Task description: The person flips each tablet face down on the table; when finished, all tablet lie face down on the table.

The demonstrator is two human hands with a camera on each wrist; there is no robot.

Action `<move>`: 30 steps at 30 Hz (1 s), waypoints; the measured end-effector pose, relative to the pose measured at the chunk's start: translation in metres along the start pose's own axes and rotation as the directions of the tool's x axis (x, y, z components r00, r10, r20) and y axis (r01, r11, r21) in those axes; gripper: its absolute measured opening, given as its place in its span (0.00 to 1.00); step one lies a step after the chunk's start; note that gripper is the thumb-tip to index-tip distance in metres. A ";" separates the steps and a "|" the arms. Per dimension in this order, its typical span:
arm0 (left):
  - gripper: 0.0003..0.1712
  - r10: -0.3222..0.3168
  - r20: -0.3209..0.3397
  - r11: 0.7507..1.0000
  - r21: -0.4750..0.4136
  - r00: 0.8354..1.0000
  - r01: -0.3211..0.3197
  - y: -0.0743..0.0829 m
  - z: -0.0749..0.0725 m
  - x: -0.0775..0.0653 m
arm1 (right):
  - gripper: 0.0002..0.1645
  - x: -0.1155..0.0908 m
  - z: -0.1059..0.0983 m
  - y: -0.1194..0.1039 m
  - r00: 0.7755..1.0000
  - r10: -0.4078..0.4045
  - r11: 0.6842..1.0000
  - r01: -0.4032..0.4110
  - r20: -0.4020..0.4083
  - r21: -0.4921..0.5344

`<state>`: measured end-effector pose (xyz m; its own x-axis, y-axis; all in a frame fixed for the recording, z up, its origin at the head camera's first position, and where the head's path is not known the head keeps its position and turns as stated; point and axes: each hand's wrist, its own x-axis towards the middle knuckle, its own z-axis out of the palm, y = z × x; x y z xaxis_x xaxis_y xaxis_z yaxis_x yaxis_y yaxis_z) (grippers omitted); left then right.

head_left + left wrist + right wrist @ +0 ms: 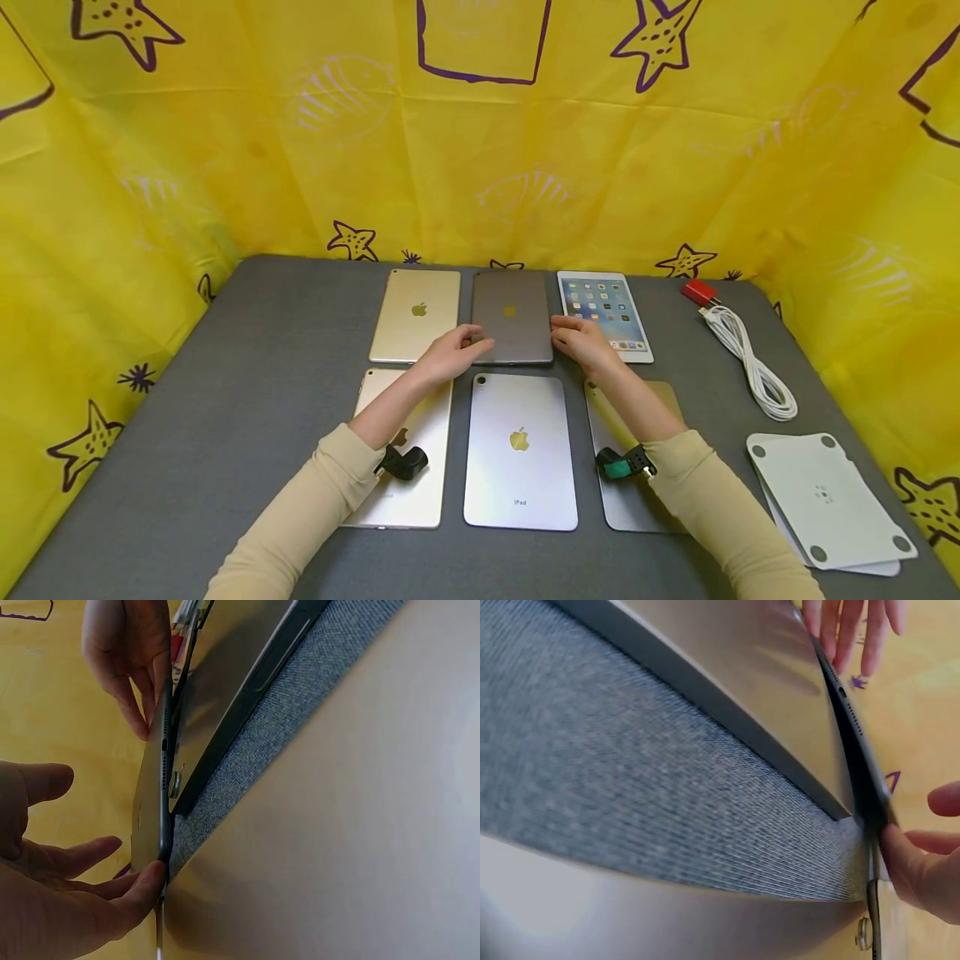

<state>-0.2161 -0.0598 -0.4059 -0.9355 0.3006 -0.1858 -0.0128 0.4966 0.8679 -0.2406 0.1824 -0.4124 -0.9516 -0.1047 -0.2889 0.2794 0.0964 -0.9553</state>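
A dark grey tablet [517,292] lies back up in the middle of the rear row. At its left edge is my left hand [452,353], fingers loosely spread; the left wrist view shows a fingertip [152,879] touching the tablet's lower corner. My right hand [587,342] is at the opposite edge, and in the right wrist view its fingertips [897,851] touch the other lower corner. To the left lies a gold tablet [405,304] with its back up. On the right, a white tablet [600,292] faces up with its screen lit, partly behind my right hand.
In front lie a pale gold tablet [420,492] and a grey tablet [637,508], both partly under my forearms, with a silver tablet [517,483] between them. At the right are a red charger plug [699,291], a coiled white cable [757,375] and white plates [832,492]. Yellow cloth [480,150] surrounds the table.
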 end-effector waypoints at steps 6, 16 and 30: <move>0.33 -0.006 -0.001 1.000 -0.003 1.000 0.006 0.000 0.001 0.000 | 0.29 -0.003 0.001 0.002 0.999 -0.037 0.994 0.040 0.031 -0.099; 0.32 -0.007 0.006 1.000 -0.011 1.000 0.007 0.001 0.000 0.000 | 0.33 -0.011 0.001 -0.001 0.994 -0.037 0.977 0.057 0.101 -0.203; 0.21 0.081 -0.088 0.991 -0.096 0.993 -0.090 0.010 0.009 0.006 | 0.31 -0.016 -0.009 -0.004 0.994 -0.046 0.982 0.063 0.100 -0.178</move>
<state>-0.2185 -0.0456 -0.4020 -0.9609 0.2671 -0.0733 0.0375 0.3875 0.9211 -0.2278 0.1925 -0.4031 -0.9460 -0.2072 -0.2494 0.1912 0.2646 -0.9452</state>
